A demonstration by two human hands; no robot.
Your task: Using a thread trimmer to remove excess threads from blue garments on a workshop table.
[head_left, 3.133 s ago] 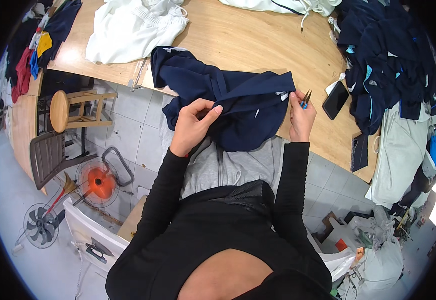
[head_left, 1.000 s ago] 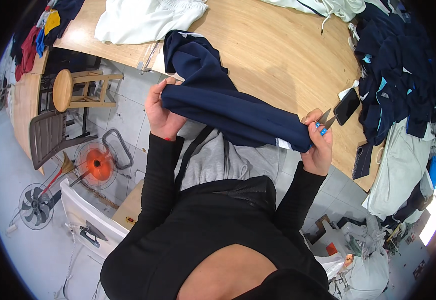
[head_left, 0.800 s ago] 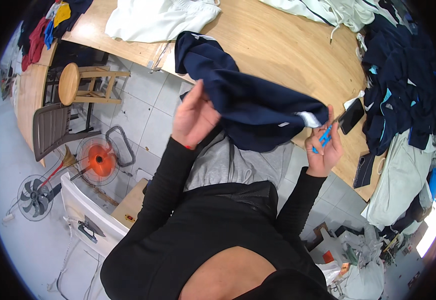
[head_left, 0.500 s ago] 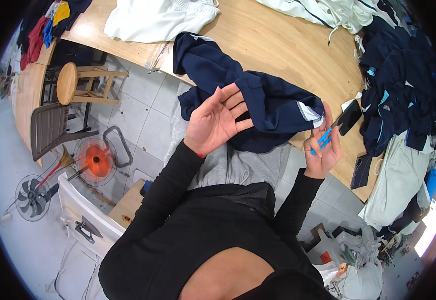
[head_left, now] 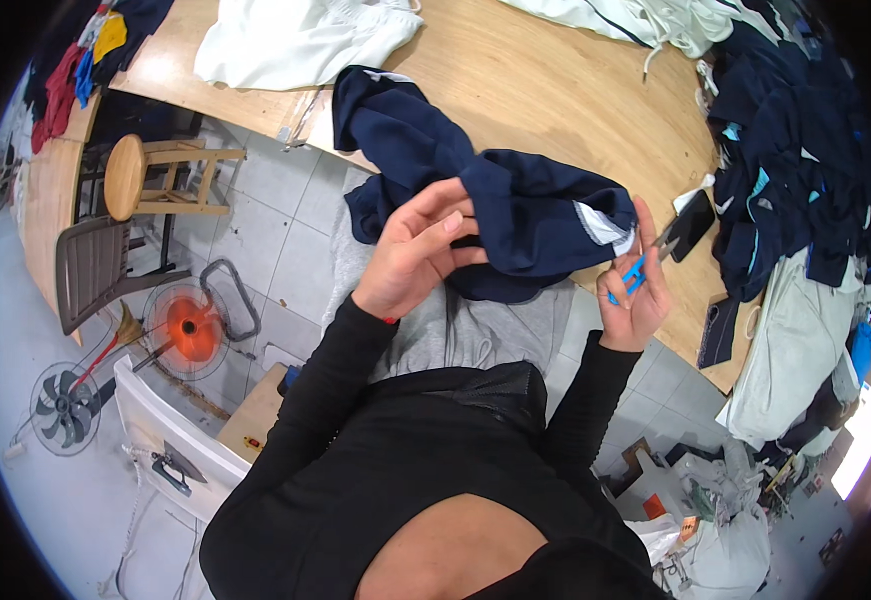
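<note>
A navy garment [head_left: 546, 215] with a white patch near its right end stretches between my hands, partly over the table edge and above my lap. My left hand [head_left: 421, 240] holds up its near fold, the fingers tucked into the cloth and their tips hidden; the thumb is bent over the palm, off the fabric. In my right hand [head_left: 636, 305] are small scissors with blue handles [head_left: 631, 280], their grey blades pointing up and to the right. Fingers of that same hand reach the garment's right end beside the white patch, where their contact is partly hidden.
The wooden table [head_left: 556, 100] bears white shorts [head_left: 306, 40], a dark phone [head_left: 691, 225] and a heap of navy clothes [head_left: 796, 170] at right. Pale cloth [head_left: 791, 350] hangs off its right edge. At left stand a stool [head_left: 128, 178], a chair [head_left: 96, 270] and fans [head_left: 191, 328].
My left thumb has bent in toward the fingers, and the palm has turned. Both hands and the garment sit slightly further left in view. The scissors stay in my right hand.
</note>
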